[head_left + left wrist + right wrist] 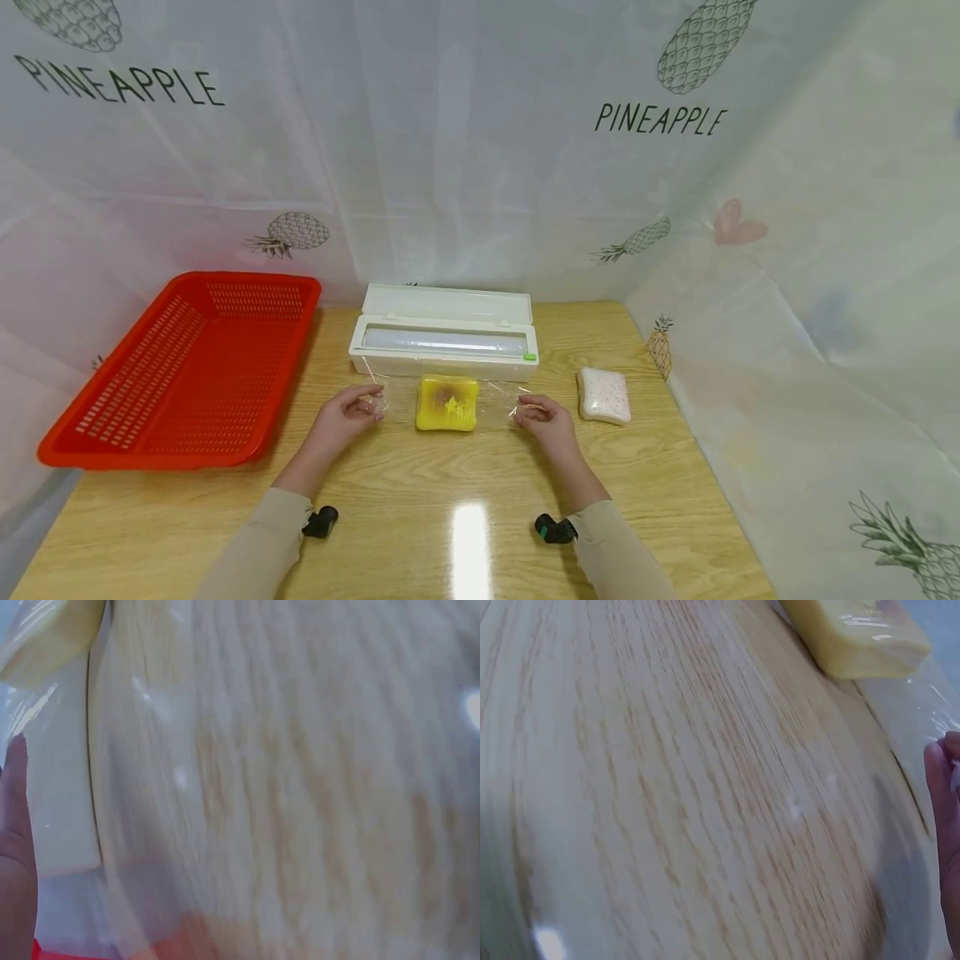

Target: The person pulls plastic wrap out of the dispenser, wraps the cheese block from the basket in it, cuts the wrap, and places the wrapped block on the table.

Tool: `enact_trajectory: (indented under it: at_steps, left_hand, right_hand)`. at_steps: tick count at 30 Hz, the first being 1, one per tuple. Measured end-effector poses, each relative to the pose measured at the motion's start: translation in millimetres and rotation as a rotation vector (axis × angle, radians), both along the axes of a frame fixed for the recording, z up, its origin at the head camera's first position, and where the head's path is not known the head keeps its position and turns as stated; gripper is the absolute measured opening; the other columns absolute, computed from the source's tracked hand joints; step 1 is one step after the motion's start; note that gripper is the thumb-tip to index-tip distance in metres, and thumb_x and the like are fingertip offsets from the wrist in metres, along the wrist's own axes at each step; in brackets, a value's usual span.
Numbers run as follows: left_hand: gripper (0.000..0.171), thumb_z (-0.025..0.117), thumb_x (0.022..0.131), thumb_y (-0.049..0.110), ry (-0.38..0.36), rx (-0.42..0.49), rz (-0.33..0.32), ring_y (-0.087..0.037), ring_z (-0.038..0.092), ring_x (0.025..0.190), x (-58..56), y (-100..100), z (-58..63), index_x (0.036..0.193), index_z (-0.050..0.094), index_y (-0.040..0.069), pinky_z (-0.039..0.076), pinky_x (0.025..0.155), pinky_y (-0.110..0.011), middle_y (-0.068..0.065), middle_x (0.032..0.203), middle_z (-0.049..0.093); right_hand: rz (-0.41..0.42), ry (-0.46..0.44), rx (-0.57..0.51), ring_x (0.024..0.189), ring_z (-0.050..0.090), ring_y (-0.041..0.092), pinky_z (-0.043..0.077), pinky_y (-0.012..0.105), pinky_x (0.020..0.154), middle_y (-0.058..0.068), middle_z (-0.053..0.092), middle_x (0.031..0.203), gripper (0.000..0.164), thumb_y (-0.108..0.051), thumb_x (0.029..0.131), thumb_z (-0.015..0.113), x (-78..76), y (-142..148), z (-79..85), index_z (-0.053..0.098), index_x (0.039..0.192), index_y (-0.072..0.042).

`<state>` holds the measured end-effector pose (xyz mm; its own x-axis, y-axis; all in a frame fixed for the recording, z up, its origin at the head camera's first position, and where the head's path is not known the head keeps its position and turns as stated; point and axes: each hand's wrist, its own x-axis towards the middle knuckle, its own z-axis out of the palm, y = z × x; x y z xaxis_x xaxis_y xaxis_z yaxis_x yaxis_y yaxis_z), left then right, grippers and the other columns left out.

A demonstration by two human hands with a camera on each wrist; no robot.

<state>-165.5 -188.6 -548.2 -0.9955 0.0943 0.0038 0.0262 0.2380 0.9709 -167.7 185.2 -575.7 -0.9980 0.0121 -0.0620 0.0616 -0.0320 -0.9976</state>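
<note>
A yellow toast-shaped block, browned on top, sits in front of the white wrap box. Clear plastic wrap stretches across it to both sides, and its shine shows on the block in the right wrist view. My left hand pinches the wrap's left end between thumb and curled fingers. At the opposite end, my right hand pinches the wrap the same way. Both hands stand apart from the block. In the wrist views only part of the left hand and right hand shows at the frame edge.
Behind the block stands the white wrap box, lid raised, with a roll inside and a green tab at its right. A red basket occupies the table's left. To the right lies a pale pink toast-shaped block. Pineapple-print cloth encloses the table.
</note>
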Motion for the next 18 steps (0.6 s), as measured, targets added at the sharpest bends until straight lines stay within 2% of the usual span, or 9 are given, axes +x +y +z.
enact_trajectory:
  at_steps: [4, 10, 14, 18]
  left_hand:
    - [0.056, 0.075, 0.081, -0.007, 0.034, -0.033, -0.064, -0.018, 0.060, 0.088, -2.1, -4.2, 1.9, 0.133, 0.057, -0.002, 0.054, 0.072, -0.023, -0.019, 0.127, 0.054]
    - [0.062, 0.069, 0.080, -0.015, 0.079, -0.052, -0.147, -0.020, 0.059, 0.084, -3.9, -14.7, 0.1, 0.138, 0.050, -0.005, 0.057, 0.069, -0.029, -0.024, 0.129, 0.050]
    - [0.063, 0.072, 0.079, -0.014, 0.121, -0.134, -0.180, -0.018, 0.057, 0.081, -7.0, -20.4, -5.3, 0.137, 0.051, -0.004, 0.054, 0.072, -0.026, -0.023, 0.118, 0.054]
    - [0.064, 0.076, 0.078, -0.008, 0.147, -0.214, -0.194, -0.017, 0.055, 0.081, -11.3, -23.4, -12.7, 0.137, 0.052, -0.004, 0.049, 0.074, -0.022, -0.018, 0.102, 0.057]
  right_hand:
    - [0.069, 0.058, 0.013, 0.081, 0.069, 0.029, 0.058, 0.039, 0.075, 0.031, 0.064, 0.091, 0.041, 0.019, 0.080, 0.065, 0.6, 5.4, 1.2, 0.058, 0.120, 0.015]
    - [0.103, 0.043, 0.066, 0.077, 0.068, 0.019, 0.058, 0.033, 0.071, 0.024, 0.067, 0.088, 0.045, 0.019, 0.081, 0.064, 1.2, 14.3, 6.5, 0.059, 0.125, 0.008]
    - [0.129, -0.002, 0.078, 0.078, 0.068, 0.018, 0.058, 0.032, 0.071, 0.026, 0.067, 0.091, 0.047, 0.016, 0.083, 0.064, -1.5, 16.0, 4.2, 0.058, 0.128, 0.006]
    - [0.147, -0.024, 0.058, 0.080, 0.068, 0.017, 0.058, 0.033, 0.072, 0.021, 0.066, 0.108, 0.047, 0.015, 0.084, 0.066, -7.6, 15.6, -4.5, 0.057, 0.129, 0.008]
